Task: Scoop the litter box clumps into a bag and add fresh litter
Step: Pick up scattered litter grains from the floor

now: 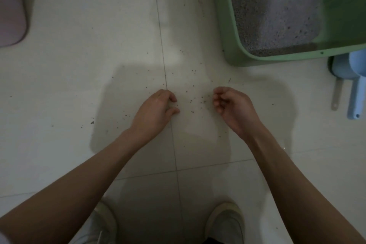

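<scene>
The blue scoop point(354, 85) was seen at the right edge of the frame, below the green litter box point(233, 49), its handle pointing toward the lower edge. Both hands were held loosely curled and empty above the floor point(79, 65); the right hand point(231, 105) was judged nearer the scoop than the left hand point(156, 109).

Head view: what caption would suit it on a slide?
Both hands, left and right, empty over scattered litter, beside the green litter box and blue scoop.

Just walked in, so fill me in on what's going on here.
A person stands over a tiled floor with both arms out. The left hand and right hand hang loosely curled and hold nothing. Grains of litter lie scattered on the floor between them. The green litter box sits ahead to the right, with a blue scoop beside it, untouched. No bag is in view.
</scene>
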The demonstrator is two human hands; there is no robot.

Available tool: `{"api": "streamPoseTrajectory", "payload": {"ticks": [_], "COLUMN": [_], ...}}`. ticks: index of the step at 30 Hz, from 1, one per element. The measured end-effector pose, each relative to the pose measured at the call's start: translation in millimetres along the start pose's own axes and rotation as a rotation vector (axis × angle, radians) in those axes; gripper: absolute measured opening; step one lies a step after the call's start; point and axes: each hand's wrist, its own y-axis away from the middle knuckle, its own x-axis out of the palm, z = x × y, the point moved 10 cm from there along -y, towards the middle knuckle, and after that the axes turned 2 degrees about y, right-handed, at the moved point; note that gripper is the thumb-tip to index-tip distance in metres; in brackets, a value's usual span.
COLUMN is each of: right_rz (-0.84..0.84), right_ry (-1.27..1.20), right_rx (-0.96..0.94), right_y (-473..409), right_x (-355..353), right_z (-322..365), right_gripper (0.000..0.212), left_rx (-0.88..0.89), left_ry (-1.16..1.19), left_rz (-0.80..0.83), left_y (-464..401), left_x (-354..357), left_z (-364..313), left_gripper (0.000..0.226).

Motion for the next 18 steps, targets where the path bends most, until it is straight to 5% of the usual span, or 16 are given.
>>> {"api": "streamPoseTrajectory", "payload": {"ticks": [3, 6, 18], "right_rz": [-0.178, -0.187, -0.109], "right_ry": [0.74, 1.077, 1.281], "right_rx": [-0.203, -0.336, -0.41], "right_y": [0, -1, -3], "right_x": [-11, 2, 26], "right_z": [16, 20, 13], "right_gripper": [0.017, 0.015, 0.019], "left_rx": [0.0, 0.023, -0.052], "left_ry": [-0.034, -0.064, 0.044], "left_rz": [0.033, 0.03, -0.068], "left_y": [0, -5, -9], "left_x": [6, 8, -6], "left_z": [0, -4, -5], "left_gripper": [0.026, 0.021, 0.012]}}
